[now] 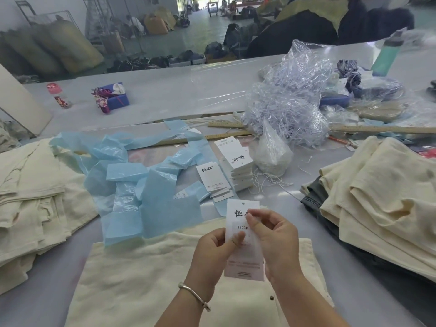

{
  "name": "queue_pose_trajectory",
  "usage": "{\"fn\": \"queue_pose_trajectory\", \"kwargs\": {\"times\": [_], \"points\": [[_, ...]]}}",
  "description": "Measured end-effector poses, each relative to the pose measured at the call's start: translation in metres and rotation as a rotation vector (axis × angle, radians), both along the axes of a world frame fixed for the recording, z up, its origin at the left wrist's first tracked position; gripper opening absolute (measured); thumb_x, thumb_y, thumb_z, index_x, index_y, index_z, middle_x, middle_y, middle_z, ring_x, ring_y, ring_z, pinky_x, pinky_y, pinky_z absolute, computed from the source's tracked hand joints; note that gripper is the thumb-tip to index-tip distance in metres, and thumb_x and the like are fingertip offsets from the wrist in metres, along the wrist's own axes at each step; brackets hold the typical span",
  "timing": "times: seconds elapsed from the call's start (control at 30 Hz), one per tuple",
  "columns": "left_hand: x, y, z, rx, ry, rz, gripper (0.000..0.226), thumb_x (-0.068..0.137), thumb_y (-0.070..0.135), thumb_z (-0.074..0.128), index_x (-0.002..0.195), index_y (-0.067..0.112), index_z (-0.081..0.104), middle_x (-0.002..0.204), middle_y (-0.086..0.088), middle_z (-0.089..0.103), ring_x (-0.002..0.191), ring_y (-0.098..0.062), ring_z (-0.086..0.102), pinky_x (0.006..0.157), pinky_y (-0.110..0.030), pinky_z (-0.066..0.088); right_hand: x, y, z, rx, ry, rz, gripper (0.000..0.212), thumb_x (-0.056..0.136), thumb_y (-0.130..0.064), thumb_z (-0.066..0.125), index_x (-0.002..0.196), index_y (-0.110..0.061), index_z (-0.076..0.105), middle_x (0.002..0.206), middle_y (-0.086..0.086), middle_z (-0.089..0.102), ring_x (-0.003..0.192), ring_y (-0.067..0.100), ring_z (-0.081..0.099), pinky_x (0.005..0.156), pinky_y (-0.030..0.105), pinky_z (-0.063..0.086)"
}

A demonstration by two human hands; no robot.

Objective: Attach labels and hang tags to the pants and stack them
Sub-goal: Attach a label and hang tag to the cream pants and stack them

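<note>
Hands, left [218, 241] and right [273, 234], pinching white card hang tag [244, 263] above cream pants [146, 279] on counter [165, 95]; sticker may land crooked if tag flexes

Hang tag [243, 234] between both hands

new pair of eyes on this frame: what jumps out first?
Front and centre, both hands hold a white hang tag upright over cream pants: the left hand pinches its left edge, the right hand works at its upper right part. Next, crumpled light-blue plastic sheets spread left of centre beside stacks of white tags, and a clear bag of tangled tag strings sits behind them.
</note>
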State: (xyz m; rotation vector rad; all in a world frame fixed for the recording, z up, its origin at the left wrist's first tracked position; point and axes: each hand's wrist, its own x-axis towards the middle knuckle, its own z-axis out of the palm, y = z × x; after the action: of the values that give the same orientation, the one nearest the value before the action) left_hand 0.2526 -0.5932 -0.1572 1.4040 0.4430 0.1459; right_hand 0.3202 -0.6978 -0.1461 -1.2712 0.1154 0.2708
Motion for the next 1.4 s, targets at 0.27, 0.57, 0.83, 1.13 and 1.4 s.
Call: {"fn": "queue_pose_trajectory", "kwargs": {"times": [0.27,0.57,0.83,1.13,1.4], "points": [[0.029,0.009,-0.026,0.058,0.13,0.079,0.022,0.093,0.022,0.062,0.089,0.001,0.067,0.074,-0.005,0.064,0.067,-0.018,0.055,0.062,-0.03,0.045,0.07,-0.014,-0.049,-0.477,-0.191,0.028,0.012,0.086,-0.007,0.066,0.082,-0.016,0.072,0.07,0.0,0.07,0.064,0.008,0.06,0.066,0.023,0.049],[0.046,0.029,-0.046,0.101,0.243,0.205,0.042,0.096,0.035,0.054,0.084,-0.005,0.059,0.067,-0.004,0.054,0.062,-0.016,0.046,0.06,-0.028,0.038,0.175,-0.01,-0.085,-1.079,-0.245,0.12,0.015,0.082,-0.019,0.071,0.072,-0.021,0.059,0.078,-0.004,0.064,0.075,0.017,0.058,0.064,0.031,0.044],[0.053,0.035,-0.05,0.059,0.252,0.19,0.032,0.095,0.032,0.057,0.079,0.007,0.069,0.062,0.001,0.061,0.054,-0.011,0.051,0.049,-0.017,0.041,0.213,0.029,-0.091,-1.455,-0.267,0.414,0.015,0.091,-0.037,0.061,0.087,-0.022,0.065,0.094,-0.001,0.067,0.097,0.022,0.062,0.089,0.033,0.042],[0.051,0.034,-0.049,0.056,0.253,0.199,0.028,0.092,0.031,0.061,0.077,0.008,0.069,0.062,0.002,0.06,0.055,-0.011,0.051,0.05,-0.017,0.04,0.181,0.006,-0.077,-0.609,-0.167,0.35,0.013,0.09,0.001,0.056,0.082,-0.008,0.055,0.064,0.01,0.066,0.051,0.015,0.054,0.05,0.02,0.042],[0.032,0.037,-0.035,0.072,0.191,0.286,0.023,0.077,0.004,0.076,0.093,0.012,0.062,0.077,-0.002,0.074,0.065,-0.017,0.068,0.056,-0.028,0.051,0.123,-0.022,-0.025,0.074,0.081,0.499,0.026,0.086,0.015,0.045,0.106,0.01,0.061,0.1,0.027,0.07,0.094,0.037,0.069,0.074,0.033,0.059]]}}
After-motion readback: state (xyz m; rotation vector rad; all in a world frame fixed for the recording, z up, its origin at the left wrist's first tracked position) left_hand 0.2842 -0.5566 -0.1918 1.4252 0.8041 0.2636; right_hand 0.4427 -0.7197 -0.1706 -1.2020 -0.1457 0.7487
